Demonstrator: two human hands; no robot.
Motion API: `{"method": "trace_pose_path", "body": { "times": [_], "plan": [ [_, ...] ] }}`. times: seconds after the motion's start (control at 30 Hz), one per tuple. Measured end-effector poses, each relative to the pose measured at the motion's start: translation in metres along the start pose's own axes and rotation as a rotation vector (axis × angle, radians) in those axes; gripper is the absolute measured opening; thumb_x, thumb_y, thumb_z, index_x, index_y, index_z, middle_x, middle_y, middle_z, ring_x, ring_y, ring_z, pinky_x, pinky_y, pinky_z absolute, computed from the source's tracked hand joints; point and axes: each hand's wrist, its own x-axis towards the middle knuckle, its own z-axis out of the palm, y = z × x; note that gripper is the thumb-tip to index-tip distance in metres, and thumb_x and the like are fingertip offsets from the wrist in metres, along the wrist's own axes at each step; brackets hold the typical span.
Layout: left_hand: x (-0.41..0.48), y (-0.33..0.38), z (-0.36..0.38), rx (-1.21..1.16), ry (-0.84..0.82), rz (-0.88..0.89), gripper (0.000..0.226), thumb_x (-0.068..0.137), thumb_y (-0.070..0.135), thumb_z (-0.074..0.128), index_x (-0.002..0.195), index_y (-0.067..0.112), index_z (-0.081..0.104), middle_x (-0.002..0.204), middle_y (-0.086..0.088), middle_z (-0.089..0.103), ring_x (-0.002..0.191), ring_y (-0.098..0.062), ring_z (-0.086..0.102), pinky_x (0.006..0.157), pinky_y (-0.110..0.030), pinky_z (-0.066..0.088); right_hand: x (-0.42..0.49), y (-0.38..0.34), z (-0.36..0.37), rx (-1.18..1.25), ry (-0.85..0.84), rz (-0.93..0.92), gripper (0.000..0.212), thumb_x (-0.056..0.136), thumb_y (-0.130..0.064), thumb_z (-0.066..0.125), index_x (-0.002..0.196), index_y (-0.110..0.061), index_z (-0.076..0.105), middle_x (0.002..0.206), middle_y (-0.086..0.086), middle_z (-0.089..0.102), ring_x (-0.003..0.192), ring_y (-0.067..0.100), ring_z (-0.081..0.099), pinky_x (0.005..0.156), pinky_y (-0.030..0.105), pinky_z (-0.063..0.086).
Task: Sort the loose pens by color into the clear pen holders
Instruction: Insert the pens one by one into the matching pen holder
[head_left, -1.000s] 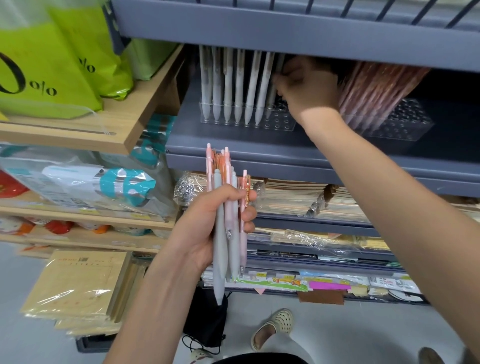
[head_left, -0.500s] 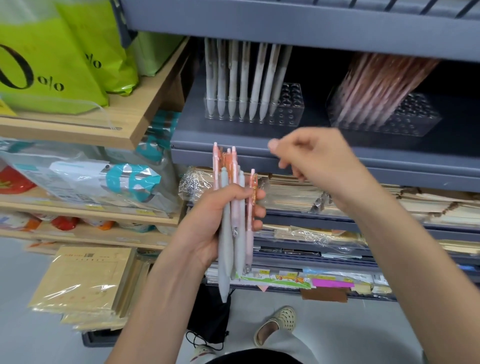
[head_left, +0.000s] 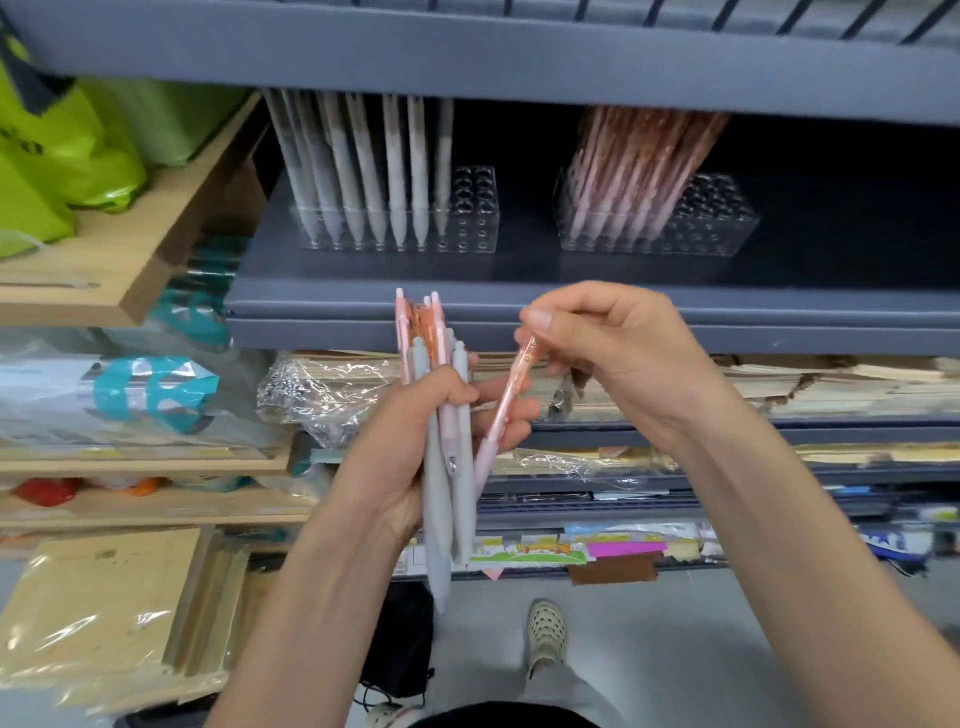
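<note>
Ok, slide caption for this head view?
Left hand grips mixed grey and pink pens; right hand pinches one pink pen, below the grey-pen holder and pink-pen holder.

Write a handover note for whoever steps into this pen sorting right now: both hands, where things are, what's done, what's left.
Left hand grips a bundle of loose pens, grey and pink.
Right hand pinches one pink pen by its top end, its tip beside the left fingers.
On the grey shelf: left holder has grey pens, right holder has pink pens; both have free holes.
Done: those rows sorted.
Left: pink pen to the right holder, then the bundle by colour.
</note>
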Motion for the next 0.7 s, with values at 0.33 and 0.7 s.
{"method": "trace_pose_path", "body": {
  "times": [0.33, 0.7],
  "plan": [
    [0.03, -0.022, 0.046, 0.03, 0.06, 0.093, 0.025, 0.08, -0.005, 0.05, 0.1, 0.009, 0.057, 0.071, -0.004, 0.062, 0.039, -0.009, 0.042, 0.036, -0.017, 0.036, 0.003, -0.025, -0.12, 0.125, 0.533, -0.282, 0.007, 0.088, -0.012, 0.066, 0.087, -0.016, 0.071, 0.081, 0.002, 0.075, 0.08, 0.02, 0.072, 0.077, 0.029, 0.057],
    [0.054, -0.046, 0.086, 0.048, 0.08, 0.187, 0.032, 0.069, 0.003, 0.055, 0.098, 0.012, 0.044, 0.078, -0.009, 0.069, 0.038, -0.006, 0.037, 0.035, -0.016, 0.034, 0.055, -0.019, -0.202, 0.023, 0.703, -0.559, 0.015, 0.08, 0.007, 0.059, 0.087, -0.005, 0.066, 0.073, -0.009, 0.072, 0.074, 0.012, 0.069, 0.075, 0.032, 0.057]
  ]
}}
